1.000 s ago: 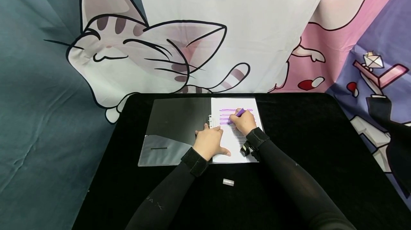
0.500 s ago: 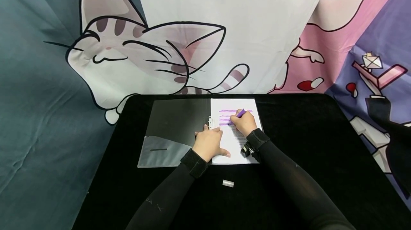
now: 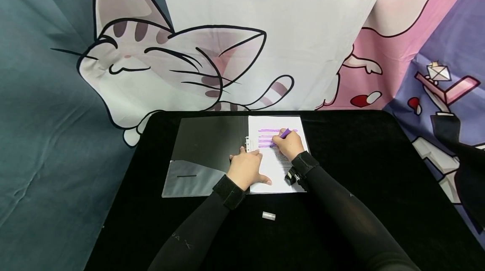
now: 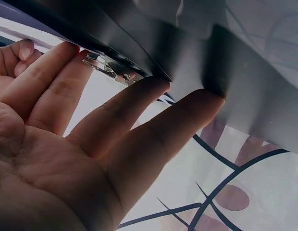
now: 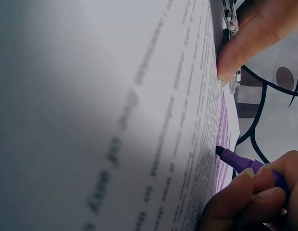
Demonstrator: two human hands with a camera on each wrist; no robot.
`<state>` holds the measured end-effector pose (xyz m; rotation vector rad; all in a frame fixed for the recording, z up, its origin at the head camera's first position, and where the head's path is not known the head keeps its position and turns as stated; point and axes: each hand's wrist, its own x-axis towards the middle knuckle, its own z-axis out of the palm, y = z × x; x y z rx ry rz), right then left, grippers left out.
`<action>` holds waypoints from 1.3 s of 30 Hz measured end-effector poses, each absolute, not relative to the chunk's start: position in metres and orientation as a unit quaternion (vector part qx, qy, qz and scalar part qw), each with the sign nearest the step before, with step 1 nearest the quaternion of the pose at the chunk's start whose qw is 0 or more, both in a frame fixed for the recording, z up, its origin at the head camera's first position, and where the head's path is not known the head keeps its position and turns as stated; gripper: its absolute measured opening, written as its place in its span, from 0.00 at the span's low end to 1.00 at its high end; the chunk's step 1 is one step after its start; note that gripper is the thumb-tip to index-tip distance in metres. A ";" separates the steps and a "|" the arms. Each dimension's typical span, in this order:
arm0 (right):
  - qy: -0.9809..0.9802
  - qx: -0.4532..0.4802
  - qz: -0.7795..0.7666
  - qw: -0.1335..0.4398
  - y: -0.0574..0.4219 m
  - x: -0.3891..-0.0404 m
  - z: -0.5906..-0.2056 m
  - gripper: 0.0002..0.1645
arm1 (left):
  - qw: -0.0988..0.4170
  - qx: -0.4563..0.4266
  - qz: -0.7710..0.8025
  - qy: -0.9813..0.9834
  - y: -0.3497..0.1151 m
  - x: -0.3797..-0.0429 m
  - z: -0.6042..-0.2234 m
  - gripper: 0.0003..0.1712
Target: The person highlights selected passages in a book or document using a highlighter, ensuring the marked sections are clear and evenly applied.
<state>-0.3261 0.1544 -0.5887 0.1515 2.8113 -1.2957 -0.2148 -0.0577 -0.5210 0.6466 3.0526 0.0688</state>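
Note:
An open dark folder (image 3: pixel 212 136) lies on the table, with white printed sheets (image 3: pixel 274 121) on its right side. My right hand (image 3: pixel 289 144) pinches a purple highlighter (image 5: pixel 238 160) between thumb and fingers. Its dark tip meets the page at the lowest of several purple-marked lines (image 3: pixel 267 137). Fingers spread, my left hand (image 3: pixel 245 166) rests across the folder's fold and the sheet's left edge. In the left wrist view, two fingertips touch the dark cover, while other fingers lie beyond the metal clip (image 4: pixel 108 67). The lower text is partly hidden by my right hand and wrist.
A small whitish cylinder (image 3: pixel 269 216) lies on the black tabletop (image 3: pixel 352 149) in front of the folder. The folder's left side has a grey pocket (image 3: pixel 197 182) with a slit. Behind the table hangs a cartoon-cat curtain (image 3: pixel 170 69).
My right hand has slid slightly to the right with the highlighter, along the same line of text. The left hand stays in place on the folder and page.

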 end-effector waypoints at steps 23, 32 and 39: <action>0.903 0.060 -0.423 0.044 0.164 -0.329 -0.594 0.17 | 0.017 0.205 0.025 0.978 -0.056 -0.213 -0.522 0.58; 0.900 0.055 -0.430 0.033 0.166 -0.332 -0.597 0.17 | 0.006 0.205 0.013 0.979 -0.057 -0.216 -0.524 0.59; 0.903 0.055 -0.425 0.030 0.167 -0.330 -0.595 0.18 | 0.008 0.207 0.017 0.978 -0.057 -0.215 -0.525 0.59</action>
